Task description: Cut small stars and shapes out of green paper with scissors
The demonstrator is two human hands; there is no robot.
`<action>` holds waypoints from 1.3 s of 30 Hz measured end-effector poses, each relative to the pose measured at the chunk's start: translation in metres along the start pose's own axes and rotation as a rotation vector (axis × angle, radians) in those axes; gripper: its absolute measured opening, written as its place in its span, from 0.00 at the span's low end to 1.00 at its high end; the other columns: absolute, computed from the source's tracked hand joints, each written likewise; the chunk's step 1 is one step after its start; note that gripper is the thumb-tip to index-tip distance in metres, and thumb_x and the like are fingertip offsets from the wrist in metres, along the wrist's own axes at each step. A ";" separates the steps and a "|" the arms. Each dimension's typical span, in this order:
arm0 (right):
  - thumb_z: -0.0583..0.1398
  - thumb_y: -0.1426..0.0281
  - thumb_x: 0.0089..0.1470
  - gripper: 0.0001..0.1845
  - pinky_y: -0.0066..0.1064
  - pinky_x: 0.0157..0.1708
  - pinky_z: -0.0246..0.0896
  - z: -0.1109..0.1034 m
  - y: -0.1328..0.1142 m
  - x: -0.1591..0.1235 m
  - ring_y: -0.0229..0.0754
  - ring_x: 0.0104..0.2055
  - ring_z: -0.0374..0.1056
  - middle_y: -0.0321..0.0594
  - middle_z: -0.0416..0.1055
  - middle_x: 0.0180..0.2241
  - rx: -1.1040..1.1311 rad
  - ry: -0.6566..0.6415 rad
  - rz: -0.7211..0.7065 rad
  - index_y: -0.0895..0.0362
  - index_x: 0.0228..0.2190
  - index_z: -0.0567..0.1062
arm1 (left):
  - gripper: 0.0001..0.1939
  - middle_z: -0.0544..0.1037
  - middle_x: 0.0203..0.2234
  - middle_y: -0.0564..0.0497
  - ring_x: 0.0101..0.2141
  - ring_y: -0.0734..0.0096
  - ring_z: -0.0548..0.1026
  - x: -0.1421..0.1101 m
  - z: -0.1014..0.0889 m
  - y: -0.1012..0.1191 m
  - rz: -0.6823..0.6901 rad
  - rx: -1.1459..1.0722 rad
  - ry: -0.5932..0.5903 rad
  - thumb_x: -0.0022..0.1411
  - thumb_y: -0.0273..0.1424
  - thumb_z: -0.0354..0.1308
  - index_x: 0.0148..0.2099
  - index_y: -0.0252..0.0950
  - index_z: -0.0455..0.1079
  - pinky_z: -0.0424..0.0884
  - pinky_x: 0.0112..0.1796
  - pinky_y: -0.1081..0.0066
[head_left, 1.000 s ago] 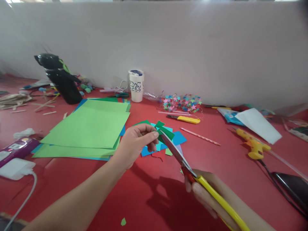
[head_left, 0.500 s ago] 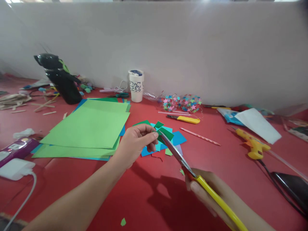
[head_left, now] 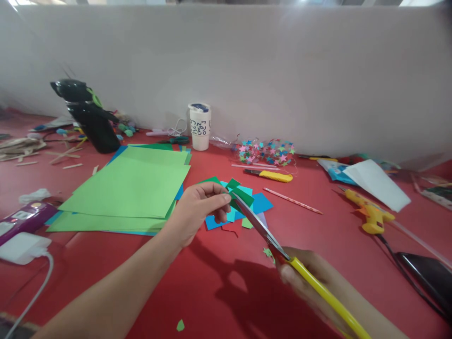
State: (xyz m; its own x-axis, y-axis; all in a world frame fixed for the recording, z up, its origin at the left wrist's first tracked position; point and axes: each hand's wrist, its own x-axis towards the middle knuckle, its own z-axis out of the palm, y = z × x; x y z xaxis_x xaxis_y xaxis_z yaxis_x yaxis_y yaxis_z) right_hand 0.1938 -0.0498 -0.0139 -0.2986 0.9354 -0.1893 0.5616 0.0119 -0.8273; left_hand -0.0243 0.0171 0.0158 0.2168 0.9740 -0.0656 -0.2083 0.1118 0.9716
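My left hand pinches a small dark green paper piece above the red table. My right hand is wrapped round the yellow handles of a pair of scissors. The scissor blades point up and left, and their tips meet the green piece. Under the piece lies a small pile of blue, teal and green paper scraps.
A stack of green and blue paper sheets lies to the left. Further back are a white cup, a heap of coloured stars, a yellow utility knife and a pencil. A yellow glue gun lies right, a black bottle back left.
The scissors and my right hand have shifted slightly down and right, with the blades still on the green piece. My left hand has hardly moved.
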 end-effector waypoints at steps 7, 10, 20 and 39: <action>0.49 0.38 0.49 0.30 0.25 0.11 0.38 0.002 0.003 -0.004 0.30 0.12 0.42 0.24 0.47 0.13 0.203 -0.103 0.118 0.52 0.22 0.58 | 0.07 0.74 0.19 0.55 0.18 0.81 0.70 -0.002 0.004 -0.006 -0.008 -0.128 -0.029 0.54 0.29 0.60 0.27 0.33 0.67 0.65 0.23 0.78; 0.50 0.38 0.48 0.30 0.24 0.10 0.38 0.003 0.004 -0.004 0.29 0.12 0.43 0.24 0.48 0.14 0.193 -0.096 0.112 0.53 0.22 0.58 | 0.06 0.73 0.19 0.56 0.18 0.81 0.69 -0.002 0.003 -0.006 0.025 -0.121 -0.004 0.54 0.29 0.60 0.27 0.34 0.67 0.65 0.23 0.78; 0.48 0.36 0.47 0.32 0.24 0.11 0.38 0.001 -0.002 -0.004 0.30 0.14 0.44 0.25 0.48 0.16 0.126 -0.094 0.095 0.53 0.21 0.56 | 0.06 0.71 0.15 0.57 0.17 0.81 0.66 -0.002 0.000 -0.002 0.050 -0.016 0.037 0.51 0.29 0.61 0.26 0.34 0.67 0.63 0.21 0.78; 0.48 0.36 0.46 0.32 0.26 0.14 0.35 0.002 -0.005 -0.003 0.32 0.17 0.41 0.26 0.45 0.17 0.105 -0.079 0.099 0.52 0.21 0.55 | 0.07 0.71 0.16 0.57 0.17 0.81 0.66 0.000 -0.001 -0.004 0.041 -0.005 0.037 0.52 0.30 0.61 0.26 0.35 0.66 0.62 0.21 0.77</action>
State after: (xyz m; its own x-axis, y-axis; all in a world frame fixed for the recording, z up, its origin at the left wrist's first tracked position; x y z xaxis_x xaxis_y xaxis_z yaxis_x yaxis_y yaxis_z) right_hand 0.1908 -0.0536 -0.0104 -0.3082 0.8995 -0.3097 0.5082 -0.1196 -0.8529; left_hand -0.0242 0.0164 0.0116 0.1729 0.9843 -0.0342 -0.2207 0.0726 0.9726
